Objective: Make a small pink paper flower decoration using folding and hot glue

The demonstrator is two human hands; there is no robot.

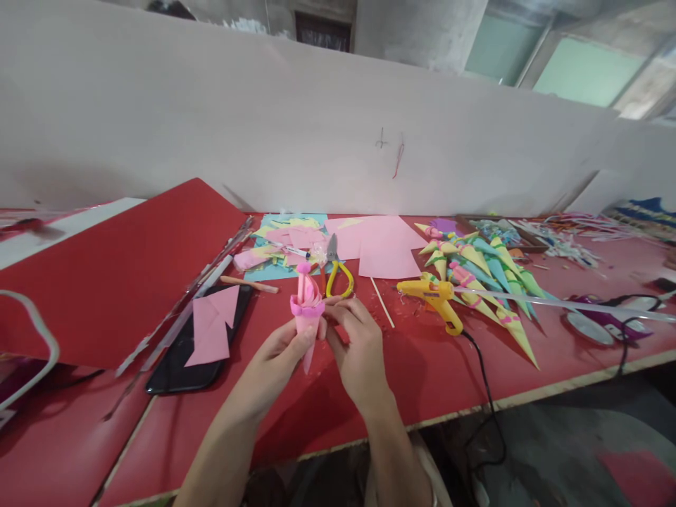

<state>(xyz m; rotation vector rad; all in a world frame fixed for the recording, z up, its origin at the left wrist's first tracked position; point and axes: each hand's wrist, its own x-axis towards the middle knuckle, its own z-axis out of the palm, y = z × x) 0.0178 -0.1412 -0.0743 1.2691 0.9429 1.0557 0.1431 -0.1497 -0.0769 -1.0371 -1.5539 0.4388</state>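
A small pink paper cone (307, 310) with a ruffled bright pink rim and a pink tip on top stands upright above the table, its point downward. My left hand (282, 352) has its thumb and fingers wrapped round the cone's body. My right hand (356, 345) is beside the cone on its right, fingers curled and pinched near the rim; whatever they hold is too small to make out. Just behind the hands lie scissors with yellow handles (339, 278). A yellow glue gun (436, 299) rests on the table to the right of my right hand.
Yellow, blue and pink paper cones (489, 271) are heaped at the right. Pink sheets (388, 246) and paper scraps (285, 243) lie at the back. A black phone (184, 370) bears pink paper (214, 327) at the left. A thin stick (382, 303) and the glue gun's cord are near my right hand.
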